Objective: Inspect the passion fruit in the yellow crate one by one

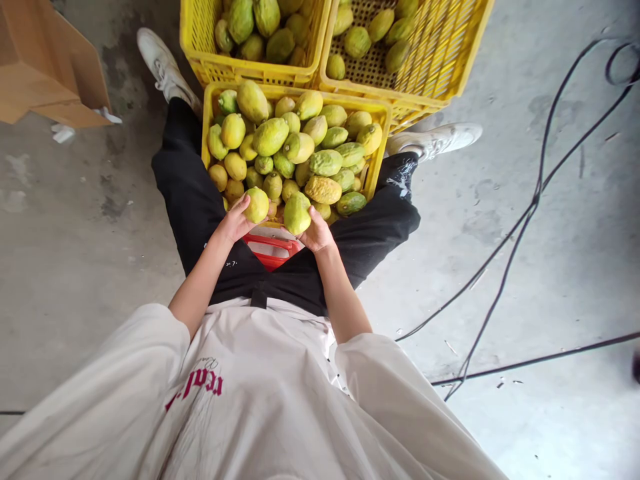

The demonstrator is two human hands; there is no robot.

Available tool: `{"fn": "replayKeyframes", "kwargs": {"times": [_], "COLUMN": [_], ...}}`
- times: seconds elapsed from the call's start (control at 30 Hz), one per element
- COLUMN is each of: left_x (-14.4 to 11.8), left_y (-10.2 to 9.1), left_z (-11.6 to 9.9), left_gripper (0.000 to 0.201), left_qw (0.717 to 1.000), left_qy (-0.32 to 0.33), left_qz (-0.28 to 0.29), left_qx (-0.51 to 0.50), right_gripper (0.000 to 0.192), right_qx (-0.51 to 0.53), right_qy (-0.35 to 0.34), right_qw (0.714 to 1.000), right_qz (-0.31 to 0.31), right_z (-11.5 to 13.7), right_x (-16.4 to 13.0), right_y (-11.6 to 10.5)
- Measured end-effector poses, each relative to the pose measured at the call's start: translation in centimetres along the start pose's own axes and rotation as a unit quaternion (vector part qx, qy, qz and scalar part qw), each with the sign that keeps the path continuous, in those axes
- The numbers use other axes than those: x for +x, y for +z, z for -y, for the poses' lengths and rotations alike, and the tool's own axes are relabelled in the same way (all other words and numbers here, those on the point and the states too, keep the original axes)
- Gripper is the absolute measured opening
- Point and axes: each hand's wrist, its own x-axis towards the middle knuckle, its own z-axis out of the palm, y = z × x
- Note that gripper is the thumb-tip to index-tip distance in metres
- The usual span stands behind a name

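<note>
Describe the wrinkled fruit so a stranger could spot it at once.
Start at the nearest yellow crate. Find the held fruit in the right hand; the wrinkled fruit lies just beyond it, slightly to the right. Its bumpy, orange-yellow skin stands out from the smoother, greener fruits around.

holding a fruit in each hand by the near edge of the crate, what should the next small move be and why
Probably turn the round yellow-green fruit slightly in the left hand: the hand hides part of its skin. The right hand holds a tapered yellow-green fruit at the near edge of the nearest yellow plastic crate.
</note>
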Motion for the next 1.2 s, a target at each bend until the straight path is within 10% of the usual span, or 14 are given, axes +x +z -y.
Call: {"fn": "replayKeyframes", "kwargs": {"times": [1.2], "left_x": [0.6], "left_y": [-0.1], "left_z": [-0.2], "left_gripper": [0.048], "left_qw": [0.999], "left_qy": [-0.002], "left_qz": [0.019], "left_qx": [-0.029], "right_gripper": [0.027], "right_qx": [0.048], "right_qy": [-0.028], "right_qw": [0.998], "right_qz": [0.01], "right_z": [0.4], "right_x": [0.8], "right_y": [-0.2]}}
